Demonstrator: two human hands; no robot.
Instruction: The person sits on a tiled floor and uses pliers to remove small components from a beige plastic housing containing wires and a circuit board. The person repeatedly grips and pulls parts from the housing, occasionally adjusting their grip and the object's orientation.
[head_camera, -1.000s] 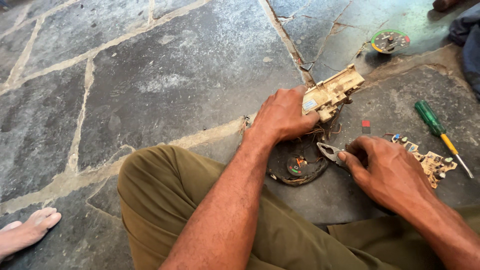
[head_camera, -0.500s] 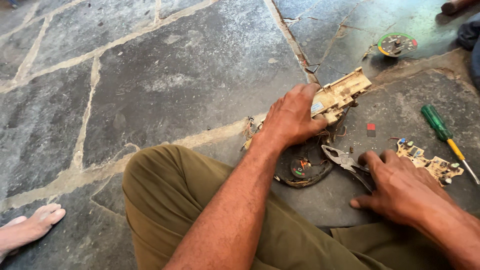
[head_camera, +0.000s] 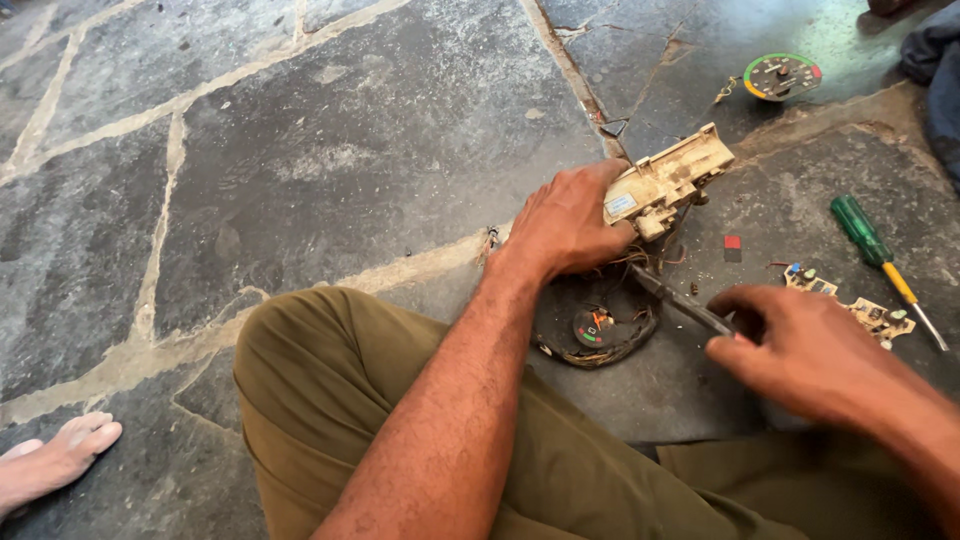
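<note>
Left hand is gripping the beige plastic housing, fingers curled over it; right hand is clasping pliers whose tips are entering the wire bundle.

From my remote feed I see a grey stone floor with pale mortar joints, where a green-handled screwdriver with a yellow shaft lies at right beside a small circuit board and a little red square piece. Farther back sits a round gauge dial with green and red edge markings. A bare foot rests at lower left, and olive trousers fill the foreground.
</note>
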